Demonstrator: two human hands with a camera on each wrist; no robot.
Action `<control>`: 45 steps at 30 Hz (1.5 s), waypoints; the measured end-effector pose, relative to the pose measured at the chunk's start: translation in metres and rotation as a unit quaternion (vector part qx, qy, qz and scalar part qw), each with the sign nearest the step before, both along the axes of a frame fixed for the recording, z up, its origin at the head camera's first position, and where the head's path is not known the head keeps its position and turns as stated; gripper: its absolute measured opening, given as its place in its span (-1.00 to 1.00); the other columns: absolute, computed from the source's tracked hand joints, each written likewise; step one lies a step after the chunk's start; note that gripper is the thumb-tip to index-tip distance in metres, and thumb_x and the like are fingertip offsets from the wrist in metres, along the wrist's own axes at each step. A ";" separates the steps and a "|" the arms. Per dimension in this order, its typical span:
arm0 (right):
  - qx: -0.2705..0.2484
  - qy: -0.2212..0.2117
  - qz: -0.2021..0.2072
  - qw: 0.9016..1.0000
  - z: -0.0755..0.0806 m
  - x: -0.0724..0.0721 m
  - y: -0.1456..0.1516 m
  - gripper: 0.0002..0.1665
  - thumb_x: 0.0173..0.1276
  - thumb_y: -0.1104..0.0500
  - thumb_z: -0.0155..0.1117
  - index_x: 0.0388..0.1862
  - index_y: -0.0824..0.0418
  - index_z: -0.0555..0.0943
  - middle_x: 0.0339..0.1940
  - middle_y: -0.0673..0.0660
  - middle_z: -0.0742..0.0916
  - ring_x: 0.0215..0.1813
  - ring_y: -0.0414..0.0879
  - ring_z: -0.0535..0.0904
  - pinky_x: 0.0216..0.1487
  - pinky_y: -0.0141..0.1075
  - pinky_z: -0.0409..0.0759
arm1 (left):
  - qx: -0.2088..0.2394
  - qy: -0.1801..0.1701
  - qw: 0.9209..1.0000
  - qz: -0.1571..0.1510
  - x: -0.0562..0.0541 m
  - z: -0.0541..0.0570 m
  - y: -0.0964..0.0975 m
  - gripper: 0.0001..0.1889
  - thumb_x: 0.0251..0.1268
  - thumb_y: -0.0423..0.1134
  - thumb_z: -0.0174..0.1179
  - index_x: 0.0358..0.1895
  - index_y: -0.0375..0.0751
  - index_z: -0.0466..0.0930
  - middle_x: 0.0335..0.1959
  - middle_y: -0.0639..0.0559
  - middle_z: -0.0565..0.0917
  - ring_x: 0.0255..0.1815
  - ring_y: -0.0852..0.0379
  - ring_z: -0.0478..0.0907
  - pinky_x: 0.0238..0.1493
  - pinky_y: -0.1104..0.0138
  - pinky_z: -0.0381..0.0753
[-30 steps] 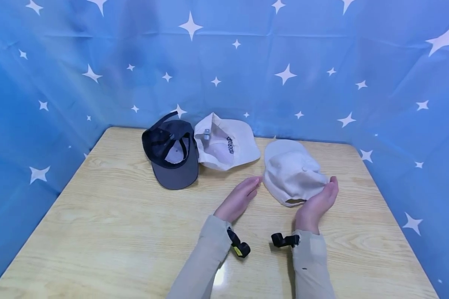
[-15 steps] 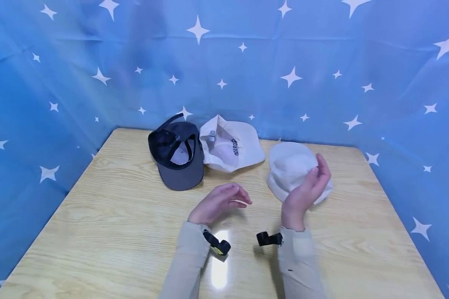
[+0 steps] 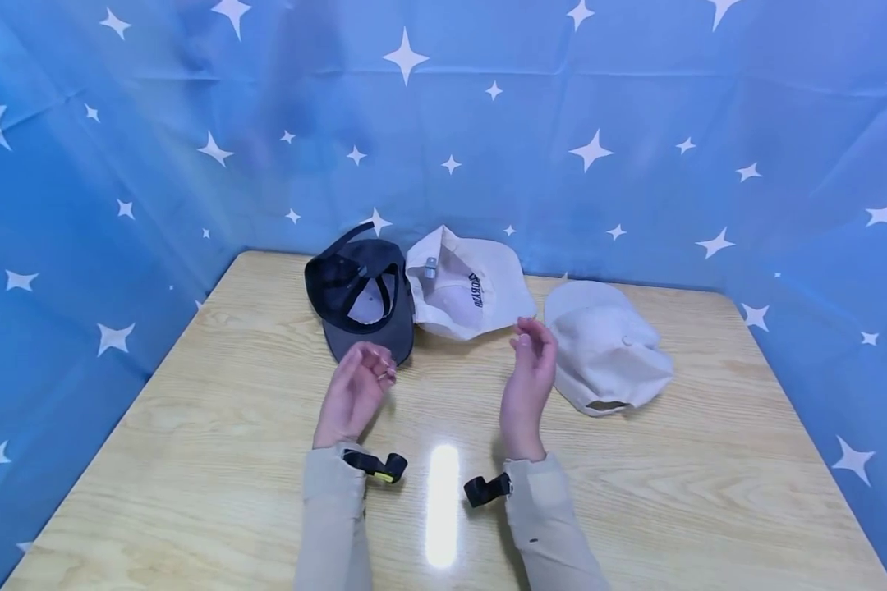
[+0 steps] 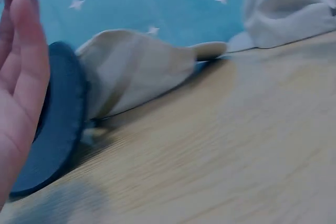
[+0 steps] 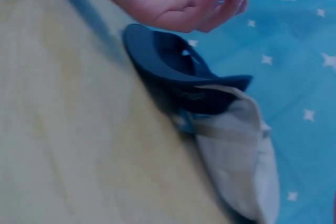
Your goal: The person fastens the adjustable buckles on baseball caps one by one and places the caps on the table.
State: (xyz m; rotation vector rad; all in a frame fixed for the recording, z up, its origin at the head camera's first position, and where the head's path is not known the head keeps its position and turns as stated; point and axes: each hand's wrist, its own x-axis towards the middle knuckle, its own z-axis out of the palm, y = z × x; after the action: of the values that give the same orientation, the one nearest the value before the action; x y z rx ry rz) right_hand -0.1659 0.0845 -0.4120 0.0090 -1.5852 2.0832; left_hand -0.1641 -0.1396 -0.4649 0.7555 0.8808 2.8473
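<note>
**Over the wooden table (image 3: 214, 460), a left hand (image 3: 351, 398) and a right hand (image 3: 526, 390), both loose**

The fingers of each hand bend slightly and clasp nothing; the two hands are well apart. The left is in front of the upturned dark cap (image 3: 375, 335), hiding part of its brim; I cannot tell whether they touch. Beside that cap is an upturned white cap (image 3: 501, 289), its dark lettering (image 3: 477, 290) hard to read from here. The right hand's fingertips come close to this one's brim, contact again unclear. Rightmost lies a second white cap (image 3: 606, 345), crown up, its inside hidden except for a dark gap at the back.

Both pale sleeves (image 3: 333, 517) are cut off at the bottom, a black device (image 3: 375, 465) at each wrist. From the left wrist everything is blurred, and a smear along the top edge is too vague to name.

The table is light and grained, with a bright reflection (image 3: 442, 505) between the arms. Around it hangs a creased blue backdrop (image 3: 488, 131) printed with white stars (image 3: 406, 56).
</note>
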 end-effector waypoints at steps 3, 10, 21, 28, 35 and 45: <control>0.030 -0.041 0.054 0.997 -0.008 0.002 -0.007 -0.65 0.39 0.10 -0.06 0.10 0.21 0.33 0.07 0.22 0.45 0.08 0.05 0.38 0.14 -0.13 0.31 | 0.046 -0.052 0.994 0.078 -0.001 0.002 -0.009 -0.68 0.45 -0.23 -0.32 -0.16 -0.26 0.46 -0.20 -0.09 0.54 -0.19 0.03 0.45 -0.20 0.29 0.43; 0.091 -0.118 0.203 0.968 -0.016 0.005 -0.026 -0.59 0.39 0.16 -0.05 0.17 0.28 0.30 0.08 0.17 0.47 0.06 0.14 0.43 0.08 -0.07 0.39 | 0.073 -0.137 0.946 0.286 -0.003 0.007 -0.027 -0.81 0.35 -0.29 -0.06 -0.12 -0.37 0.38 0.02 -0.26 0.41 0.17 -0.16 0.23 0.18 0.09 0.20; 0.249 -0.105 0.317 0.909 0.003 0.018 -0.053 -0.46 0.39 0.15 -0.04 0.32 0.23 0.19 0.36 0.14 0.20 0.30 0.06 0.19 0.18 -0.12 0.28 | -0.046 -0.193 0.927 0.318 -0.005 0.008 -0.035 -0.58 0.35 -0.36 -0.10 0.23 -0.39 0.10 0.31 -0.23 0.08 0.34 -0.03 -0.01 0.33 0.23 -0.13; 0.251 -0.111 0.337 0.901 0.001 0.018 -0.058 -0.40 0.39 0.16 -0.04 0.36 0.24 0.10 0.39 0.12 0.16 0.32 0.07 0.15 0.19 -0.11 0.27 | -0.005 -0.275 0.927 0.253 -0.003 0.010 -0.039 -0.41 0.34 -0.28 -0.05 0.35 -0.20 -0.09 0.34 -0.13 0.00 0.31 -0.05 0.09 0.28 0.23 0.08; 0.204 -0.112 0.345 0.909 0.001 0.019 -0.056 -0.40 0.39 0.18 -0.05 0.36 0.24 0.08 0.31 0.25 0.29 0.30 0.14 0.19 0.12 -0.11 0.35 | -0.061 -0.314 0.925 0.204 -0.002 0.011 -0.041 -0.40 0.36 -0.27 -0.08 0.38 -0.16 -0.12 0.20 -0.10 0.27 0.18 0.08 0.31 0.10 0.31 0.35; 0.145 -0.093 0.366 0.914 -0.001 0.017 -0.049 -0.40 0.39 0.24 -0.06 0.36 0.27 0.06 0.33 0.21 0.26 0.24 0.16 0.27 0.11 -0.24 0.38 | -0.139 -0.311 0.926 0.164 0.000 0.011 -0.041 -0.63 0.29 -0.33 0.02 0.13 -0.37 0.28 -0.28 -0.08 0.62 -0.25 0.13 0.59 -0.21 0.32 0.56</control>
State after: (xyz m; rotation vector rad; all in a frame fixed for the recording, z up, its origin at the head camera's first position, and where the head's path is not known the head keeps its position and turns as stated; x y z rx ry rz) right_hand -0.1492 0.0357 -0.4130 0.6151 -2.2471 2.3951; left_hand -0.1645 -0.1808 -0.4534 -0.3508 1.3282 2.8210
